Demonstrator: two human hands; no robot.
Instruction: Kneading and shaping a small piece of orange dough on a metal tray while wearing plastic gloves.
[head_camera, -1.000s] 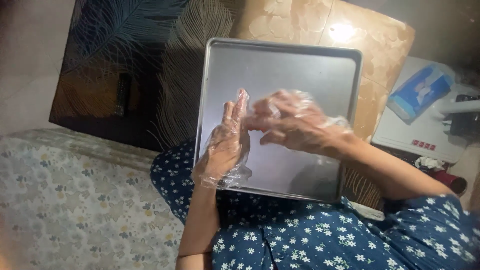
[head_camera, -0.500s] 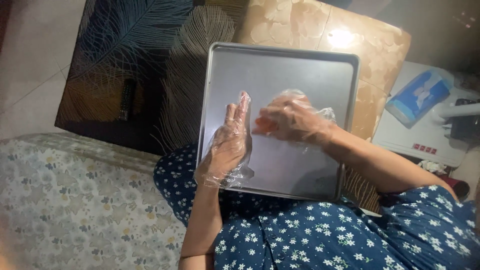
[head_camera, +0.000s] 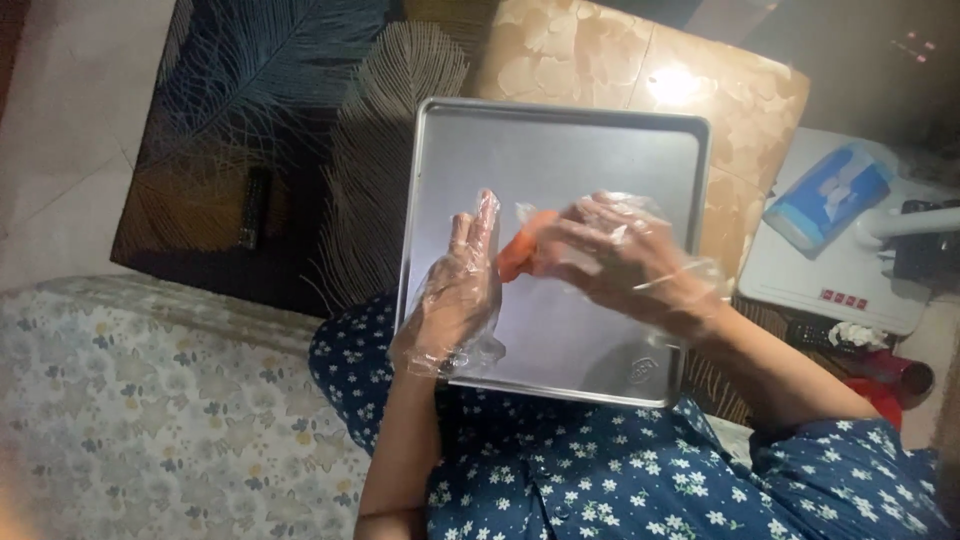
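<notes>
Both hands wear thin clear plastic gloves above a bare metal baking tray (head_camera: 560, 150) on the desk (head_camera: 600, 60). Left hand (head_camera: 455, 290) is flat, fingers straight and together, holding nothing. Right hand (head_camera: 625, 255) is curled around a small orange piece (head_camera: 520, 250), pressed near the left fingertips. It looks soft and light, likely slippery; a gentle pinch at its middle suits it.
</notes>
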